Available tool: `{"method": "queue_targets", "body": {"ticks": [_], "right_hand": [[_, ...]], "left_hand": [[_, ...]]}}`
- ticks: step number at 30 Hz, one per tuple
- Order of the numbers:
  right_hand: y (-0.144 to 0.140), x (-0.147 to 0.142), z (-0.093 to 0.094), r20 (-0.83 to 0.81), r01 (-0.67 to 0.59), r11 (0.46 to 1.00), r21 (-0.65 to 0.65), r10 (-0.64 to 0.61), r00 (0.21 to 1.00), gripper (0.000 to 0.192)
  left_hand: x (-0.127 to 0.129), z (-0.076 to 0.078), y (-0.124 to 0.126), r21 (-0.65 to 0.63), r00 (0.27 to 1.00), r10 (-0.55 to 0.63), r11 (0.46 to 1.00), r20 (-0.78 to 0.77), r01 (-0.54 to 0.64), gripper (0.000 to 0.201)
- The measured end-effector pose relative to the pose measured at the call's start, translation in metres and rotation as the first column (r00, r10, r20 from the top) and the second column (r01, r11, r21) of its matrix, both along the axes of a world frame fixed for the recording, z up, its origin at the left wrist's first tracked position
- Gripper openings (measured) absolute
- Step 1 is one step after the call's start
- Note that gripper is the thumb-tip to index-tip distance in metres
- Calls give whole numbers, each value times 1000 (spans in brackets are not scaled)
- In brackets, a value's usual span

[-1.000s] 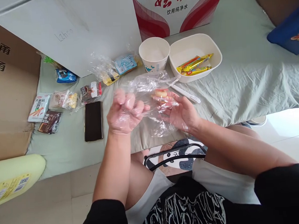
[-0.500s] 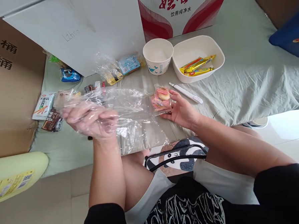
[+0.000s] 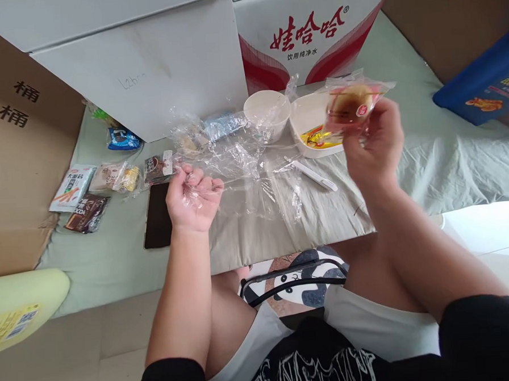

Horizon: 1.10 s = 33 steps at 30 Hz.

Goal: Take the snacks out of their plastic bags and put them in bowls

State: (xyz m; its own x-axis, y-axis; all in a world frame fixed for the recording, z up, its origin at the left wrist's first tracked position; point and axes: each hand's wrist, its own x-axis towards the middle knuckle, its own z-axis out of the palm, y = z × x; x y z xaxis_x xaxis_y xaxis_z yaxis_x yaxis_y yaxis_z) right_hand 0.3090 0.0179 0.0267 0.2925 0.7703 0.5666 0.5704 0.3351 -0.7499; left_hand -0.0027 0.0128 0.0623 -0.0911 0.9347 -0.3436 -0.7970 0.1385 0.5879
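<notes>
My left hand (image 3: 196, 198) is closed on the edge of a clear plastic bag (image 3: 248, 182), which spreads rightward over the cloth. My right hand (image 3: 375, 144) is raised at the right and grips a wrapped bun (image 3: 349, 107) in a see-through packet with pink printing and a red round mark. The bun is held above the right side of a white plastic tub (image 3: 305, 111), partly hiding it; yellow-wrapped snack bars (image 3: 315, 137) lie inside. A paper cup (image 3: 265, 113) stands left of the tub, partly behind the bag. A white utility knife (image 3: 314, 176) lies in front of the tub.
At the left lie several wrapped snacks (image 3: 85, 213) and a dark phone (image 3: 157, 215), near my left wrist. Behind stand a white box (image 3: 146, 77) and a red-and-white carton (image 3: 310, 34). A blue package (image 3: 479, 82) is at the right.
My right hand has lifted the wrapped bun from the cloth, up and right towards the tub. My left hand has shifted right, still holding the bag, which now spreads in front of the cup.
</notes>
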Motion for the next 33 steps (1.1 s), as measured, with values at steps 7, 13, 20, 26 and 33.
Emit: {"method": "queue_targets", "body": {"ticks": [7, 13, 20, 26, 33], "right_hand": [[16, 55, -5, 351, 142, 990, -24, -124, 928, 32], [17, 56, -13, 441, 158, 980, -119, -90, 893, 27], [13, 45, -13, 528, 149, 931, -332, 53, 848, 46], [-20, 24, -1, 257, 53, 974, -221, 6, 966, 39], [-63, -40, -14, -494, -718, 531, -450, 522, 695, 73]], "left_hand": [[4, -9, 3, 32, 996, -73, 997, -46, 74, 34], [11, -8, 5, 41, 987, -91, 994, -135, 98, 31], [12, -9, 5, 45, 983, -93, 994, -160, 101, 30], [9, -14, 5, 66, 971, -117, 989, -206, 134, 25], [17, -12, 4, 17, 924, -197, 977, -328, 214, 32]]}}
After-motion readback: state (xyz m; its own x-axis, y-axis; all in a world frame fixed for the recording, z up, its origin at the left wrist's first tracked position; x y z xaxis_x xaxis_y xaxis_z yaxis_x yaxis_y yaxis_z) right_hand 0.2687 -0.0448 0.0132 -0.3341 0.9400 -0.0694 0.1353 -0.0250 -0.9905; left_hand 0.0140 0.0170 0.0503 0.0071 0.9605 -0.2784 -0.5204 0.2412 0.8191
